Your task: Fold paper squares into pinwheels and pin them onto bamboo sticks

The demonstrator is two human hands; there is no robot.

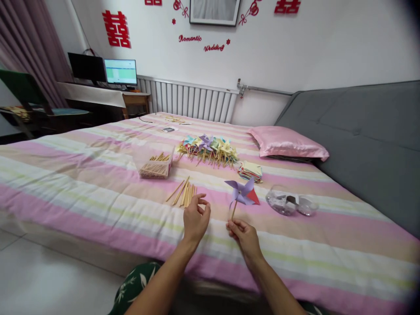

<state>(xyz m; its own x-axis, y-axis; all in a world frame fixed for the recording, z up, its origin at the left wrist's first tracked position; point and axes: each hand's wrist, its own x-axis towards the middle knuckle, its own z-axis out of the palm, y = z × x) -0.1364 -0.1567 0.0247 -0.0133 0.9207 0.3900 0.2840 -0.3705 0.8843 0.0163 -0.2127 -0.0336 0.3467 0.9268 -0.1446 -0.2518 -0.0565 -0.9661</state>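
My right hand (243, 236) pinches the wooden stick of a purple and red paper pinwheel (243, 192), holding it upright over the striped bed cover (82, 192). My left hand (196, 217) hovers just left of it, fingers curled loosely with nothing in them, close to a small loose bunch of wooden sticks (184, 192) on the cover. A pile of finished pinwheels (210, 148) lies farther back on the bed. A stack of coloured paper squares (251, 170) lies to its right.
A clear box of sticks (155, 166) stands left of the pile. A clear plastic container with small parts (288, 203) lies at right. A pink pillow (288, 142) and grey headboard (361, 140) are on the right. A desk with monitors (108, 72) stands beyond the bed.
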